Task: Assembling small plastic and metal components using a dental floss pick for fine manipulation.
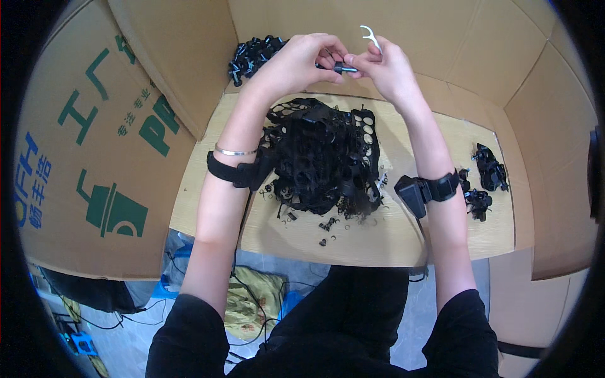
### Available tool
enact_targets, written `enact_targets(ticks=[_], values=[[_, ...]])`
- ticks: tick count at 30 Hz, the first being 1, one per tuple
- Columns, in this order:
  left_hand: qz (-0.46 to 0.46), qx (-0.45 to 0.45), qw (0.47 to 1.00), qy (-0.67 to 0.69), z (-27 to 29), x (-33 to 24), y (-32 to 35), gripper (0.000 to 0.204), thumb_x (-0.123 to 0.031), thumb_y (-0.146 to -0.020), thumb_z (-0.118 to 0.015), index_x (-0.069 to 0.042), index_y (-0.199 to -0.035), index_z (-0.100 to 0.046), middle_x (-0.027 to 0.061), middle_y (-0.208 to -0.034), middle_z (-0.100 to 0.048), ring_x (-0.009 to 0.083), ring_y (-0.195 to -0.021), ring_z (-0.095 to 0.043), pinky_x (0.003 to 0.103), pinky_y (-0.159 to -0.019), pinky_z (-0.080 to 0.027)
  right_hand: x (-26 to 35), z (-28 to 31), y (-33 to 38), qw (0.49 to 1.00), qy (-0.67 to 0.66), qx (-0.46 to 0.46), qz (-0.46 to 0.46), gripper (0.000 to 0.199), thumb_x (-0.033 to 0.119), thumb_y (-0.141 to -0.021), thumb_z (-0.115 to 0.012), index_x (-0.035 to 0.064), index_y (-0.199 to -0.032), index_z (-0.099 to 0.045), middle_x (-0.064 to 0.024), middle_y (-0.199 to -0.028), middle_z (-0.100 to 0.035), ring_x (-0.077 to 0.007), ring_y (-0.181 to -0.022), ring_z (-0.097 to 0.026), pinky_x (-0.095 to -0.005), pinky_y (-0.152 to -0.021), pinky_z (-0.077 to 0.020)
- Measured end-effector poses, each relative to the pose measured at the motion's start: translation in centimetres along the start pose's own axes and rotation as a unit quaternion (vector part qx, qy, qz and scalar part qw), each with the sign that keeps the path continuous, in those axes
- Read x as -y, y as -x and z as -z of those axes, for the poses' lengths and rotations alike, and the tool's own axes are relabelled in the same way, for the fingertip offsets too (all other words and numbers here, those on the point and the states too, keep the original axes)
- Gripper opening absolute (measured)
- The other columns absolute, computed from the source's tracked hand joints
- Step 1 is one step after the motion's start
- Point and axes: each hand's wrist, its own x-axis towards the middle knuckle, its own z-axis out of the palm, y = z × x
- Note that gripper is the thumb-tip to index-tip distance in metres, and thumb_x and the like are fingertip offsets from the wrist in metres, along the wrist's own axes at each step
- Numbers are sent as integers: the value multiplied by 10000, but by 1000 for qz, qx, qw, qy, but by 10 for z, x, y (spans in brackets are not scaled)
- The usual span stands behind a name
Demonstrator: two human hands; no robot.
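Note:
At the far side of the table, my left hand (313,58) is closed on a small black part (339,67) with a bluish shaft that points to the right. My right hand (386,68) pinches a white floss pick (372,38), its forked end upward, with the thumb and fingers close to the shaft's tip. Whether those fingers touch the shaft I cannot tell. Nearer to me lies a dark heap of black perforated rubber sheets and rings (321,157). A pile of similar black parts with bluish shafts (252,55) sits behind my left wrist.
Cardboard walls (126,126) enclose the wooden table (403,246) at the left, back and right. Black pieces (490,169) lie in clumps at the right. Loose rings and bits (328,223) are scattered in front of the heap. Cables hang from the bands on both my forearms.

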Motion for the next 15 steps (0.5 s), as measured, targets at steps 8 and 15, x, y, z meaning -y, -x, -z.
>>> enact_targets(ticks=[8,15], values=[[49,-98,993,-44,-4,50,-3,390,-6,-789,-723,-9,-1159,-599,121,-965,-686,192,-883,-686,305,-817,-559,-21,-30,-50,961,-236,118,-80,315,70,-884,-688,60,-749,-404,-134,-870,-641,-225,-804,-711,-281,-745,-616],[22,-77,991,-110,0,49,-10,419,-191,-844,-720,-6,-1196,-588,154,-1077,-662,222,-1015,-650,348,-877,-524,-154,-33,-112,989,49,16,-141,299,217,-836,-727,17,-790,-510,-136,-867,-661,-274,-880,-699,-369,-777,-575]])
